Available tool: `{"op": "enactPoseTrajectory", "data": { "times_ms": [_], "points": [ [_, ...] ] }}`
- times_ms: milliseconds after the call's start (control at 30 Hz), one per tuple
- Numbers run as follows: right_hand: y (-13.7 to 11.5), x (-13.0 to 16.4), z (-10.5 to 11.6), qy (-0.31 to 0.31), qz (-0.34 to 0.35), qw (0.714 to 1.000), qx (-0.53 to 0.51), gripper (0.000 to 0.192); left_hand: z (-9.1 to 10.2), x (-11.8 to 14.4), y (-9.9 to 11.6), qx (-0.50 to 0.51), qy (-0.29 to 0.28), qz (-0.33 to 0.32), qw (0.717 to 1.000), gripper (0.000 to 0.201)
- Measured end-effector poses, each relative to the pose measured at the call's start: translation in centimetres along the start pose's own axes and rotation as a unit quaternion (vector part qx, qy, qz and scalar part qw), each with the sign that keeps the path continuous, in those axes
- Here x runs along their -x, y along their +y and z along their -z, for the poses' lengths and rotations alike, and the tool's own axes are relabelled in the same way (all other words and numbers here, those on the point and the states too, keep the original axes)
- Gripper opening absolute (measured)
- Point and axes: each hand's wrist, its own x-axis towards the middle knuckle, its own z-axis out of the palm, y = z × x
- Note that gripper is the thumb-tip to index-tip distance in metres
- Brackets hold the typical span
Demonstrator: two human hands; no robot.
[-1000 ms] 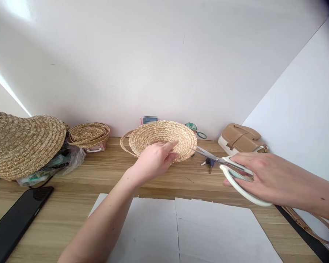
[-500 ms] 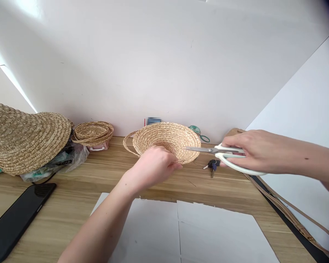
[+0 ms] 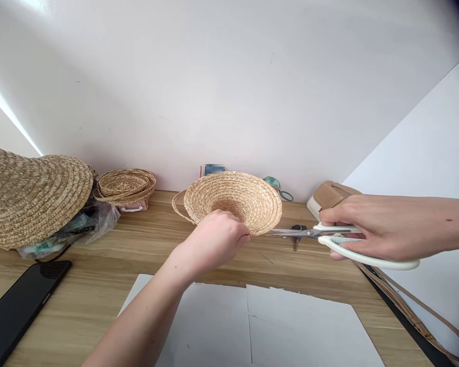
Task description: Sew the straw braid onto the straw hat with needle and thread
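My left hand point(image 3: 222, 237) pinches the near rim of a straw hat point(image 3: 252, 196), whose hollow inside faces me. A loop of straw braid point(image 3: 180, 208) sticks out from the hat's left side. In my right hand point(image 3: 371, 227) is a pair of scissors point(image 3: 329, 239) with white handles, fingers through the loops. Their blades point left and end close to the hat's lower right rim; whether they touch it I cannot tell. A bunch of keys point(image 3: 297, 236) lies on the desk behind the blades, partly hidden.
A large straw hat point(image 3: 42, 196) stands at the left over plastic bags, beside coiled straw braid point(image 3: 126, 184). A black phone point(image 3: 23, 308) lies front left, white sheets point(image 3: 283, 326) at the near edge. A brown and white bag point(image 3: 329, 193) with straps is at the right.
My right hand has drawn the scissors right and slightly down, from over the hat's inside to beside its rim. My left hand keeps its grip and has shifted slightly down.
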Motion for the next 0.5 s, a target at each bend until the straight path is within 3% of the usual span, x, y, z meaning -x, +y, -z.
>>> {"op": "enactPoseTrajectory", "data": {
  "times_ms": [67, 500],
  "points": [
    [-0.6, -0.2, 0.1, -0.082, 0.020, 0.996, 0.000, 0.034, -0.1, 0.0, -0.1, 0.001, 0.009, -0.007, 1.000, 0.036],
    [-1.2, -1.3, -0.3, -0.083, -0.008, 0.996, 0.030, 0.042, -0.4, 0.2, -0.3, -0.007, 0.010, -0.011, 1.000, 0.034]
  ]
}}
